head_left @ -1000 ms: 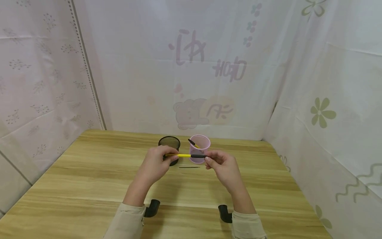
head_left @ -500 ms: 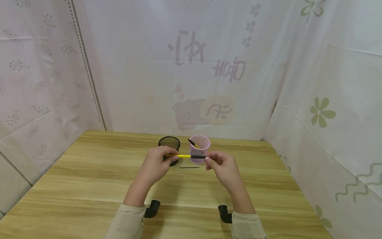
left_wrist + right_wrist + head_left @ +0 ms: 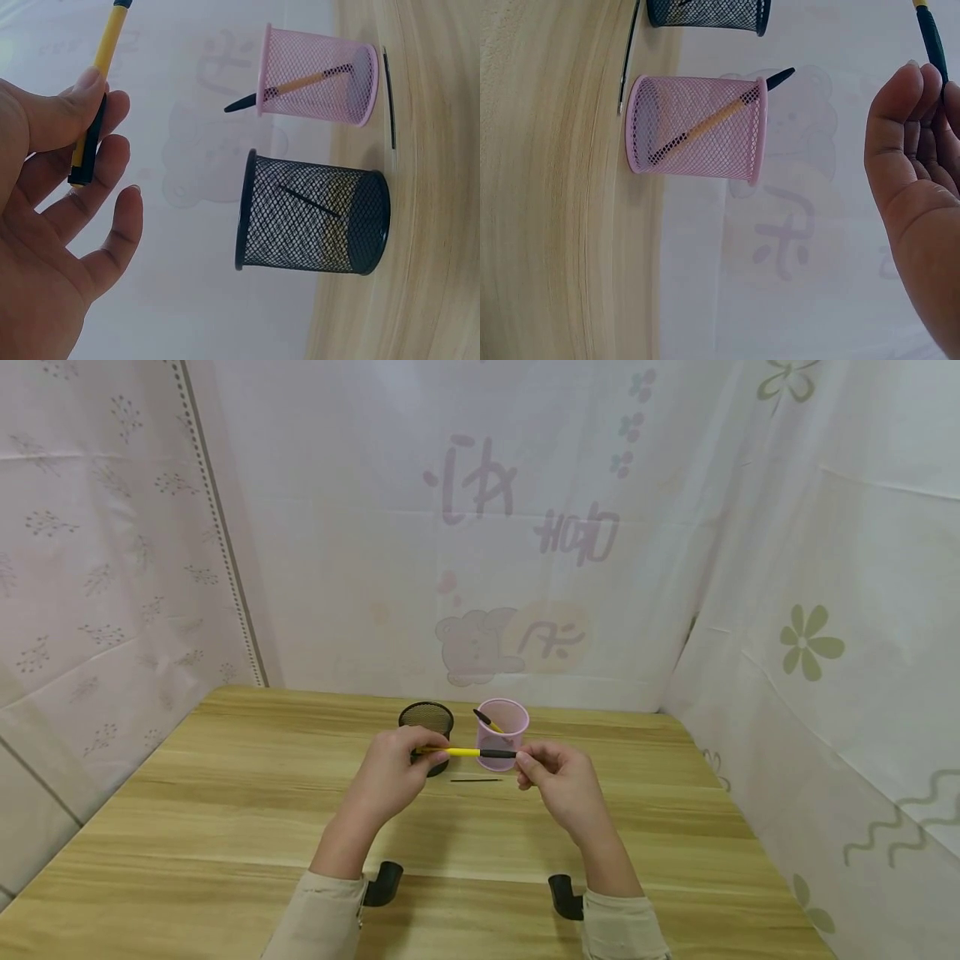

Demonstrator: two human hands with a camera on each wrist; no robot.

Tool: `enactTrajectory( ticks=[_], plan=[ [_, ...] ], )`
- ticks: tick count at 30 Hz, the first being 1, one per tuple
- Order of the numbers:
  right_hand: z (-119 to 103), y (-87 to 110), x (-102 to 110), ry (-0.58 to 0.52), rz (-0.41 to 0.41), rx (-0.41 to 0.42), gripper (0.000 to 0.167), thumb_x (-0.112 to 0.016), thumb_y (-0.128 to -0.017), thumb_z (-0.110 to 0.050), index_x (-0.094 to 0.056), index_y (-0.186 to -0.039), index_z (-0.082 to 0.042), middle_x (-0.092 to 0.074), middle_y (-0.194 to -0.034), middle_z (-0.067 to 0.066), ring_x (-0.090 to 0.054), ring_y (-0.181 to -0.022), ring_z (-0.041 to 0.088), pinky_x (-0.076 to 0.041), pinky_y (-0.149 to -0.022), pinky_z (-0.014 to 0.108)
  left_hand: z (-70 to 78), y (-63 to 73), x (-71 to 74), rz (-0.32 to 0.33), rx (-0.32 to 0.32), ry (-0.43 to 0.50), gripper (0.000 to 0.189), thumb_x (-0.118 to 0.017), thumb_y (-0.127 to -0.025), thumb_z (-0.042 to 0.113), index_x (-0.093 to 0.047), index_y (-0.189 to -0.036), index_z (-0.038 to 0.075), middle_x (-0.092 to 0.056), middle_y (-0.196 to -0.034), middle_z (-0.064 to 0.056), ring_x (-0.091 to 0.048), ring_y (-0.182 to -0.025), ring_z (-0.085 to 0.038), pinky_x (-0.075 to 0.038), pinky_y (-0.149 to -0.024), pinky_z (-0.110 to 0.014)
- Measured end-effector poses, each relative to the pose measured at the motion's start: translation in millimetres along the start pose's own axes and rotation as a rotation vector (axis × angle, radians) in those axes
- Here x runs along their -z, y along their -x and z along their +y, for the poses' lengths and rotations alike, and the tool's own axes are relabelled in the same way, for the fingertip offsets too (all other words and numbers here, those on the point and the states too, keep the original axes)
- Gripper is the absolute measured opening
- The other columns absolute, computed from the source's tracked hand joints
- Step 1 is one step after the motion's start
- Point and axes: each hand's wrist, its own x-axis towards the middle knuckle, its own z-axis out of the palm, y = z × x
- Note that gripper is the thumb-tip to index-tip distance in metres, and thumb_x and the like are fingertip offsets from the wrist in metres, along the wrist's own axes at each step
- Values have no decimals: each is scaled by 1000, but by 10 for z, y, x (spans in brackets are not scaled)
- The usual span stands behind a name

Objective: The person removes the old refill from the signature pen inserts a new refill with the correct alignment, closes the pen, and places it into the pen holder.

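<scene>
A yellow pen with a black grip section (image 3: 465,752) is held level above the table between both hands. My left hand (image 3: 386,772) pinches its yellow barrel between thumb and fingers, near the black clip end. My right hand (image 3: 566,781) pinches the tip end of the black section, and its fingertips hide the point. Behind the hands stand a black mesh pen cup (image 3: 315,247) and a pink mesh pen cup (image 3: 315,52). A second yellow and black pen (image 3: 300,81) leans inside the pink cup. In front of the cups lies a thin dark rod, like a pen refill (image 3: 476,781).
Through the black cup's mesh a thin dark stick (image 3: 309,201) shows. The wooden table (image 3: 225,793) ends at a printed cloth curtain (image 3: 337,568), with more cloth at both sides. Black elbow-shaped pieces (image 3: 384,883) sit beside both wrists.
</scene>
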Motion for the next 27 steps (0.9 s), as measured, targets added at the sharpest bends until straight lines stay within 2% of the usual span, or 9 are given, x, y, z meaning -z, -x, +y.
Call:
enactTrajectory(
  ticks=[6,12,17,23,27],
  plan=[
    [-4,2,11,5,-3,-5,14,-68,-104,-8,-76,-104,4,-72,-84,6,-68,-77,14,-62,-74,26,7,2,0,3,5,8,8,-80,-94,12,-83,-102,12,-80,-100,-2,-73,-89,-16,-61,-77,-35],
    [-19,4,28,22,-10,-14,17,-68,-105,-13,-77,-103,2,-72,-83,11,-68,-75,16,-56,-67,21,14,-2,4,-4,5,9,8,-80,-95,12,-83,-103,12,-80,-101,-3,-73,-90,-17,-61,-76,-33],
    [-27,-5,36,11,-17,-40,19,-69,-105,-15,-77,-105,2,-73,-84,10,-69,-76,16,-57,-69,22,21,-11,12,-4,18,7,9,-80,-95,12,-83,-103,12,-80,-101,-3,-73,-91,-17,-61,-77,-33],
    [-15,-18,47,-23,-32,-39,19,-70,-105,-14,-77,-111,2,-76,-93,15,-71,-82,16,-64,-81,28,31,-25,54,-9,24,-9,9,-79,-96,13,-83,-104,12,-81,-103,-3,-74,-93,-20,-62,-81,-39],
    [8,-18,54,-35,-46,15,21,-72,-103,-12,-74,-119,1,-76,-108,20,-72,-87,18,-64,-84,27,38,-31,83,-3,19,-5,8,-79,-96,12,-83,-103,11,-81,-102,-3,-74,-93,-21,-63,-82,-44]
  ],
)
